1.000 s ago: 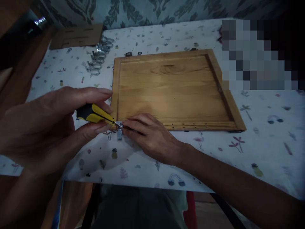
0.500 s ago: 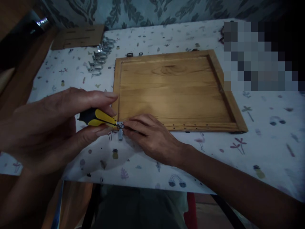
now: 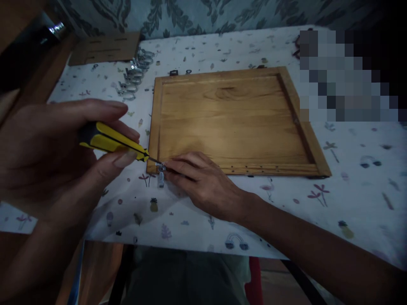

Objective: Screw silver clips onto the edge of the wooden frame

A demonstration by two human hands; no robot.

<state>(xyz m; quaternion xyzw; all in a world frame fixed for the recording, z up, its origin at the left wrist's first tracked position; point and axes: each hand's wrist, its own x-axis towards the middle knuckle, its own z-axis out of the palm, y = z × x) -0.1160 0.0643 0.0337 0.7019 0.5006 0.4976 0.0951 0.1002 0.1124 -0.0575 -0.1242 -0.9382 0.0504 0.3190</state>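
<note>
A yellow and black screwdriver [image 3: 119, 142] is gripped between the thumb and fingers of my left hand [image 3: 70, 148]. Its thin shaft slopes down to a small metal hinge [image 3: 161, 173] at the near left corner of a framed wooden panel [image 3: 219, 114]. The fingers of my right hand [image 3: 203, 182] press on that hinge and the panel's near edge, and their tips hide part of the hinge. One arm of the hinge sticks out over the near edge. Small dark holes dot the near rail to the right of my hand.
Several more metal hinges [image 3: 132, 78] lie in a row at the back left, beside a piece of brown cardboard [image 3: 104, 48]. A patterned white cloth [image 3: 197, 228] covers the table. Wallpaper rises behind it, and a blurred-out patch covers the right back.
My left hand has drawn back to the left and up with the screwdriver, so more of its handle and shaft shows. My right hand stays on the hinge.
</note>
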